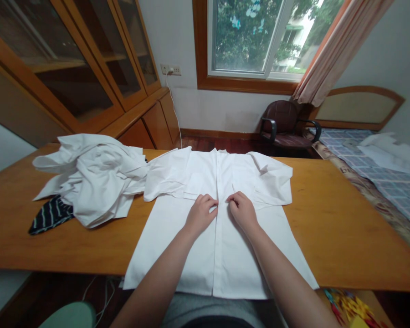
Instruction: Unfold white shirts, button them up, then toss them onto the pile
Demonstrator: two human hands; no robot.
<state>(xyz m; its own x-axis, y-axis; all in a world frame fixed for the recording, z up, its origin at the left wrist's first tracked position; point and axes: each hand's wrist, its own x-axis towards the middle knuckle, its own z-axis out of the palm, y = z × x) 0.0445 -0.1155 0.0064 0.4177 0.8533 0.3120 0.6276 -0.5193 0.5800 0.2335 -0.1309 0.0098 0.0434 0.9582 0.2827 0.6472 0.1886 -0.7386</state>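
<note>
A white short-sleeved shirt point(191, 246) lies spread front up on the wooden table, its collar at the far side and its hem at the near edge. The button placket runs down its middle. At the placket's left edge, my left hand point(202, 212) is closed with thumb and forefinger pinching the cloth. Just right of the placket, my right hand point(242, 208) is closed too, fingers curled and fingertips at the shirt front. Small buttons cannot be made out. Both sleeves lie out to the sides, somewhat wrinkled.
A heap of crumpled white clothes point(99, 177) sits on the table point(345, 228) at left, touching the shirt's sleeve, with a dark striped cloth point(51, 216) under it. A green stool point(70, 316) and colourful items point(351, 307) are below the near edge. A chair point(287, 123) stands beyond.
</note>
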